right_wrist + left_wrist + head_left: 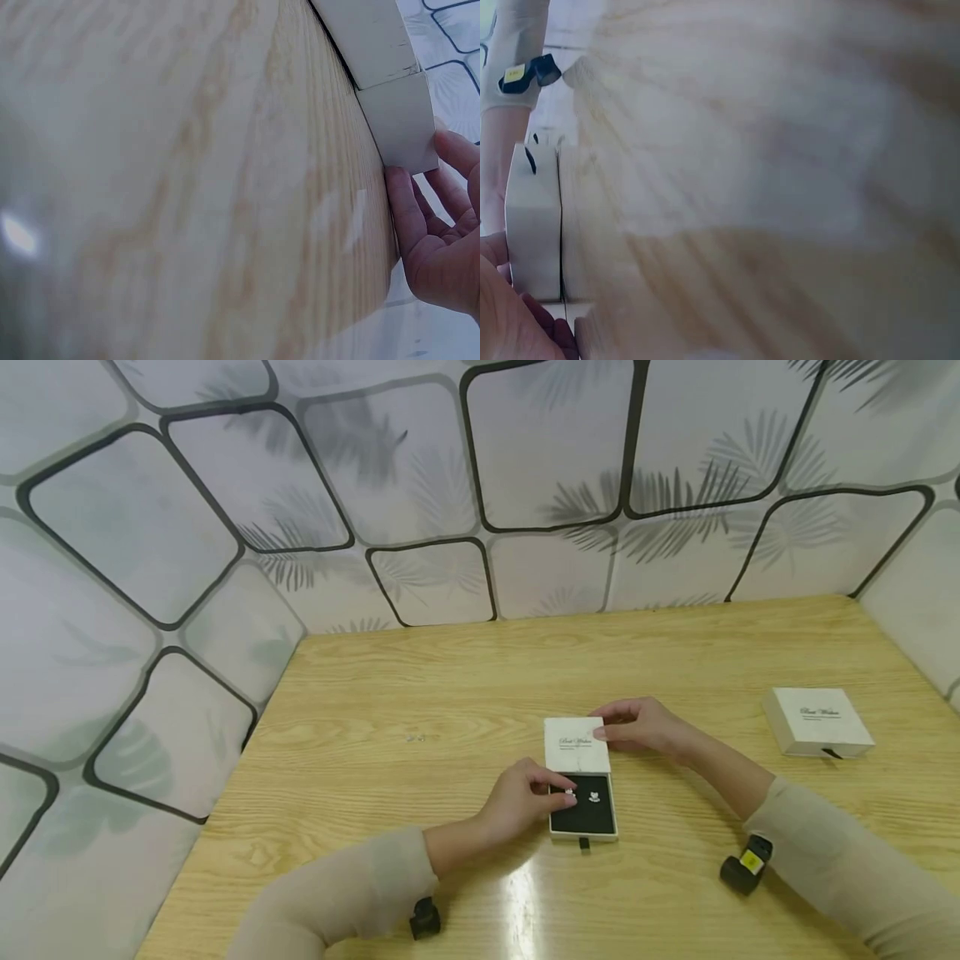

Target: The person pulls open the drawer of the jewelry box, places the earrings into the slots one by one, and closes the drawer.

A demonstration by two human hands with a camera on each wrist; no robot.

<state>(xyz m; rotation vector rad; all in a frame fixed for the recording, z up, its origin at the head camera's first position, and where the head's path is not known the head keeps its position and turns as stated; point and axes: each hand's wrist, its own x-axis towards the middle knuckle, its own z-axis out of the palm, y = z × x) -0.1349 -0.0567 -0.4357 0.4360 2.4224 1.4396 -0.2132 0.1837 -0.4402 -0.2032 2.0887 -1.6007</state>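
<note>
In the head view, the left hand [517,803] is pinching one shiny stud [572,793] in the black tray [585,820], beside a heart-shaped stud [594,797]. The right hand [643,727] is holding the white box [576,746] on the wooden table [420,685]. Opening looks done; shutting is not.

In the left wrist view, a black tab [530,160] is showing on the flat end.

In the right wrist view, the right hand is gripping smooth, square card.
</note>
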